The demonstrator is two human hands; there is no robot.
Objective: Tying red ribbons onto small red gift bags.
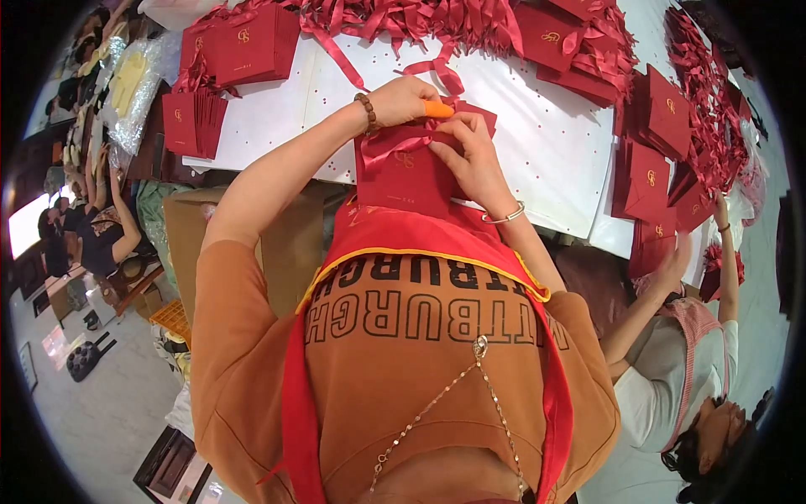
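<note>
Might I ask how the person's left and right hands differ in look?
The left hand wears a brown beaded bracelet; the right hand, a silvery bangle. The left hand has an orange fingertip cover; none shows on the right hand. Both are at the top of the red bag.

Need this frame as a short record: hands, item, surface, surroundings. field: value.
left hand: at the bag's top edge, orange cover on one finger; grip unclear
right hand: fingers at the ribbon by the bag's top; grip unclear
item: red bag, gold print on its face, at the table's near edge
surface: white table, small red specks scattered on it
far side: heap of ribbons
left side: bag stacks
right side: co-worker, hands near more red bags
</note>
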